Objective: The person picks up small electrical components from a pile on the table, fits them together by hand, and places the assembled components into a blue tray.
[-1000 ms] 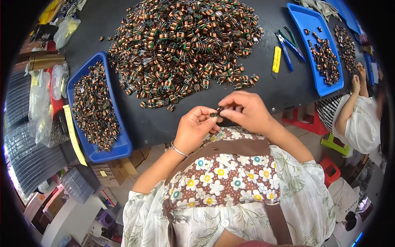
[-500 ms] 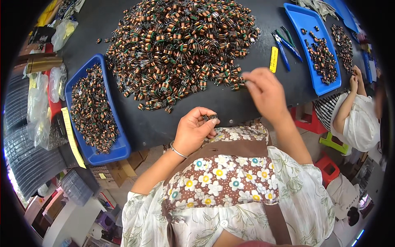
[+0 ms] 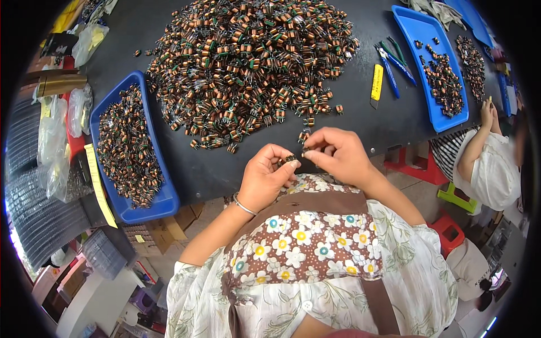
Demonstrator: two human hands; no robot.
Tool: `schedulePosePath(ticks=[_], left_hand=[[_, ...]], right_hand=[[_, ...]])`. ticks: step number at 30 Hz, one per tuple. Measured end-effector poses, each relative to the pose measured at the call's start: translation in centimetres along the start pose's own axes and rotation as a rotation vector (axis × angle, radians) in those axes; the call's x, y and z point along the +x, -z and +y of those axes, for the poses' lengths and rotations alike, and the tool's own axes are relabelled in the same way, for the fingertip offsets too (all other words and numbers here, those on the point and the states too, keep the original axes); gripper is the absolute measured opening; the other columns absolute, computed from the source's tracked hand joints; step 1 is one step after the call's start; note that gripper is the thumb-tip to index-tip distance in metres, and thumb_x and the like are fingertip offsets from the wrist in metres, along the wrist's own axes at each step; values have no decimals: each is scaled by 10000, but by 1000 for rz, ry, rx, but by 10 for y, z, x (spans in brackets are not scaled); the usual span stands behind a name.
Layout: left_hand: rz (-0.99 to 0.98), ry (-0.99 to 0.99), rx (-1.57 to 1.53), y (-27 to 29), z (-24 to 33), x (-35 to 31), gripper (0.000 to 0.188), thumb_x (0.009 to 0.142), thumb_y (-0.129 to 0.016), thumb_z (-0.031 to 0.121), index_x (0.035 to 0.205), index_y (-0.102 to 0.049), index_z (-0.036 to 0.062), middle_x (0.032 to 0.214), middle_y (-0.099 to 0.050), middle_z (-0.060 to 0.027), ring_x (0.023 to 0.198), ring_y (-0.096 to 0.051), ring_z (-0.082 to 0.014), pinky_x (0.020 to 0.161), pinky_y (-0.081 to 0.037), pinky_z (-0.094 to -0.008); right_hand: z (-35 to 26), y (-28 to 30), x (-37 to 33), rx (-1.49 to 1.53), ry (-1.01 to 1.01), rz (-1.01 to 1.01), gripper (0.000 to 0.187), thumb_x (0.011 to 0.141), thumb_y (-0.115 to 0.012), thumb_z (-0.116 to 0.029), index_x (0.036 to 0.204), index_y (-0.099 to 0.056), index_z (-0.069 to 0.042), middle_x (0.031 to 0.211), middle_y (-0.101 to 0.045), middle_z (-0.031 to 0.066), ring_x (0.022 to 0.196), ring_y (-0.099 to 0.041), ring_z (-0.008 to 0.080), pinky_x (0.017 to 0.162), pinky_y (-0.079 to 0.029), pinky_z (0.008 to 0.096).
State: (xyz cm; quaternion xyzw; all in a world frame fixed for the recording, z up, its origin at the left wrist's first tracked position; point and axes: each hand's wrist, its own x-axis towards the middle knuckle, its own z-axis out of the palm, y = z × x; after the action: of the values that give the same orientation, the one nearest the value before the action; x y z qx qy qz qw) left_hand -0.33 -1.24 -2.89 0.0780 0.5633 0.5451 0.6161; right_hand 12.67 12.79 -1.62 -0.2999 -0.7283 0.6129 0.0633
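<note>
A big heap of small copper-wound coils (image 3: 248,67) with dark cores and metal pins lies on the dark table before me. Close to the table's near edge, my left hand (image 3: 264,176) is closed around a small coil (image 3: 291,159), its thumb pressed over the fingers. Just to its right, my right hand (image 3: 342,156) pinches a coil (image 3: 305,150) between thumb and fingertips, mostly hidden by them. A loose coil (image 3: 304,136) lies by those fingertips, off the heap's near edge.
A blue tray (image 3: 169,207) full of coils stands at the left. To the right lie a yellow utility knife (image 3: 376,84), blue-handled cutters (image 3: 390,76) and another blue tray (image 3: 451,125) with coils. A co-worker's hands (image 3: 489,114) are at the far right, beside more coils.
My right hand has come from the heap's right edge toward me and leftward, beside my left hand. Several coils now lie loose at the heap's near right edge. My left hand stays in place.
</note>
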Motion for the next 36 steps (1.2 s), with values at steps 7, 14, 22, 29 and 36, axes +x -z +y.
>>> schedulePosePath(ticks=[7,14,22,29,36], left_hand=[[-5,36,62,-1,6,-3,125,837,-612,54,930,-533,30,720,-569,-13,547,-530,-39,440,-415,-168],[-3,56,54,3,6,-3,131,845,-597,37,947,-516,30,805,-610,-70,572,-552,-66,465,-439,-180],[-3,40,81,2,5,-5,137,837,-604,35,936,-509,37,776,-596,-49,569,-550,-56,464,-436,-177],[-10,19,142,-2,9,-3,133,837,-607,47,935,-517,39,736,-592,-29,556,-539,-44,462,-423,-163],[-11,41,81,1,9,-6,105,839,-597,36,917,-527,27,762,-593,-33,561,-536,-44,462,-423,-165]], right_hand=[[-3,-3,1,-162,227,60,76,775,-644,-27,842,-643,10,747,-633,96,614,-583,142,552,-454,255],[13,5,11,-538,284,228,154,723,-664,-20,867,-610,-27,837,-583,84,658,-581,225,585,-474,307],[5,1,7,-344,154,133,147,698,-666,-1,776,-547,-39,779,-544,73,650,-589,206,570,-477,308],[-9,-4,0,-19,144,-77,92,724,-644,29,782,-579,1,814,-576,66,686,-569,118,609,-460,228],[7,-10,13,-558,502,100,188,731,-652,-13,916,-637,-46,933,-628,86,807,-620,213,689,-503,313]])
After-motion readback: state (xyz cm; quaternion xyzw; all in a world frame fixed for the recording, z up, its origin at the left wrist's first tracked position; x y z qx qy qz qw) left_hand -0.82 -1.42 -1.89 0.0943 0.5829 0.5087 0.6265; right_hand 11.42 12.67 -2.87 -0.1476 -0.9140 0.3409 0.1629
